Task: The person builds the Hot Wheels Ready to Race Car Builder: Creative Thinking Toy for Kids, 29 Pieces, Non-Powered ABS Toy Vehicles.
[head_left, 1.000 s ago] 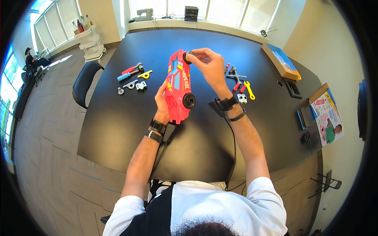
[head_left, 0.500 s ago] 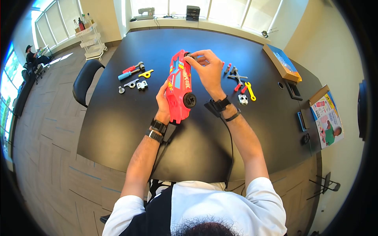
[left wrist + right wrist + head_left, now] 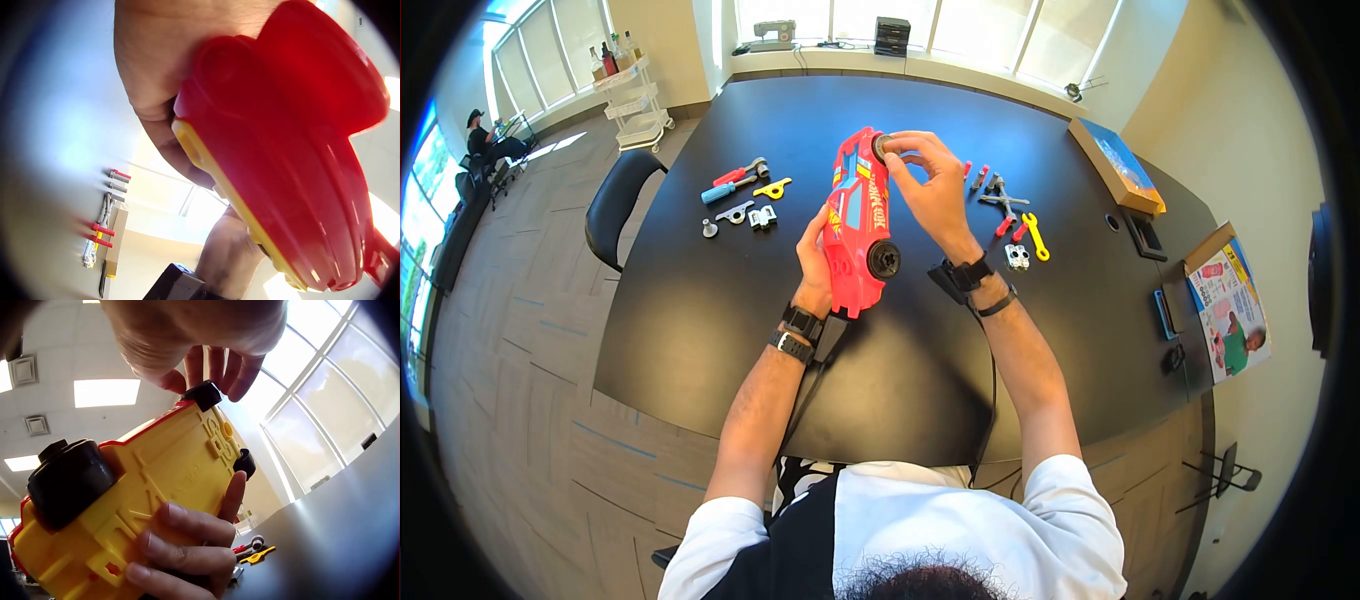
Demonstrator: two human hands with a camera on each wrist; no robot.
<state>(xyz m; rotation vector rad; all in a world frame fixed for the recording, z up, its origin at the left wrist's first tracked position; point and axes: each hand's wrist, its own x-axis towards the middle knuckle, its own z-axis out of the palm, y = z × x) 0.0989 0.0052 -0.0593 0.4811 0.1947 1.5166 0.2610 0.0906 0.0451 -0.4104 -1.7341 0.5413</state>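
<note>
Gripping car (image 3: 859, 215); wheel (image 3: 205, 397) between right fingers (image 3: 215, 364)

I'm in an office-like workroom: beyond my big black table (image 3: 700, 340) stand tall windows (image 3: 980, 35) and a sewing machine (image 3: 774, 37); left of it, a chair (image 3: 607, 222) and wheeled cart (image 3: 632, 104) on carpet (image 3: 510, 380).

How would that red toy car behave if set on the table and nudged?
The red toy car would probably roll, given its black wheels. Its glossy shell looks like moulded plastic, so likely stiff and somewhat slippery. Probably fairly light, too: the left hand grips it aloft.
</note>
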